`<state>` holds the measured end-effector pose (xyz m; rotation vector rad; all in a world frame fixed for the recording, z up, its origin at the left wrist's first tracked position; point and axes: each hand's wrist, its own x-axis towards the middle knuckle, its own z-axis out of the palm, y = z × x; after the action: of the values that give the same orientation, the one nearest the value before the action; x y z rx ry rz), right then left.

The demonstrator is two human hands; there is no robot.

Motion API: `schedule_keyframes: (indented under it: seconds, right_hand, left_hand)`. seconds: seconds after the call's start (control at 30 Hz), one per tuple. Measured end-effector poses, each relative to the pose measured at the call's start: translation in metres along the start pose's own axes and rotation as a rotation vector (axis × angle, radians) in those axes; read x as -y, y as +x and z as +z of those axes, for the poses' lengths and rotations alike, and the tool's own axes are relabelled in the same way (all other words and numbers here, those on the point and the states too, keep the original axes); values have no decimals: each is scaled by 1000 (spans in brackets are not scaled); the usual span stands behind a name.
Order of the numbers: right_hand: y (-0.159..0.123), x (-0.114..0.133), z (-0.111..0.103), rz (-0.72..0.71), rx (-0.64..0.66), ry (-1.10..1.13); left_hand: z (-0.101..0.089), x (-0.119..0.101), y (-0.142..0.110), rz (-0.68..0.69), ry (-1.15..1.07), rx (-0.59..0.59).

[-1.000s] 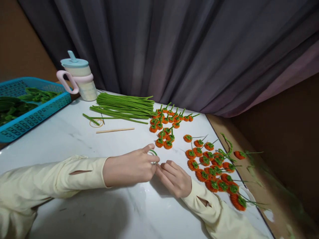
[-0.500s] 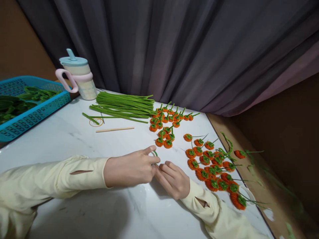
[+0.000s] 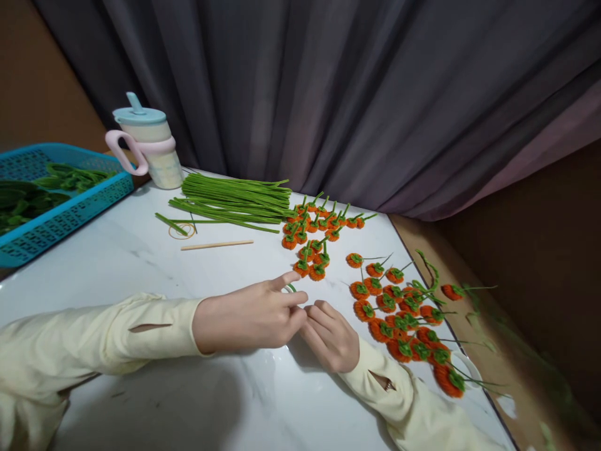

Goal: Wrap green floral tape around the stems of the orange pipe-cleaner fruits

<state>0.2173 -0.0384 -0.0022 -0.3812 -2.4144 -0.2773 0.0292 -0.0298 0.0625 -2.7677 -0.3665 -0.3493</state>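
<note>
Over the middle of the white table, my left hand (image 3: 256,314) is closed around a thin green curved band (image 3: 290,288). Only a short arc of that band shows between thumb and forefinger, and its kind cannot be made out. My right hand (image 3: 332,338) meets the left fingertips, its own fingers pinched together. Whatever lies between the right fingers is hidden. Beyond the hands stand small orange persimmon-like chenille fruits with short green stems (image 3: 317,271). Right of my right hand lie more of these orange fruits with long thin stems (image 3: 401,347).
A pile of green pipe cleaners (image 3: 237,194) lies at the back, with a wooden stick (image 3: 216,245) and a yellow rubber band (image 3: 181,231) in front. A cup with a pink handle (image 3: 159,160) stands by a blue basket (image 3: 94,203) of green leaves. A dark curtain hangs behind.
My left fingers have shifted slightly right, over the right fingertips, and less of the green band shows. The things on the table have stayed put.
</note>
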Motion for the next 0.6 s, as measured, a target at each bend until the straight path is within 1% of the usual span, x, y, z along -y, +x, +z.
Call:
schedule_keyframes:
  seconds: [0.23,0.4,0.5,0.6]
  right_hand:
    - [-1,2,-1,-39,-1,-30]
    - [1,5,-3,-59,-3,-50]
    - [0,3,-1,-21,-16,-29]
    - [0,0,1,91,-55,30]
  left_hand:
    - [-1,1,0,15,10,-24]
    - [3,2,-1,9,-39,-7]
    - [7,3,-3,-18,-48,-24]
    - [10,4,-4,-62,-50,-17]
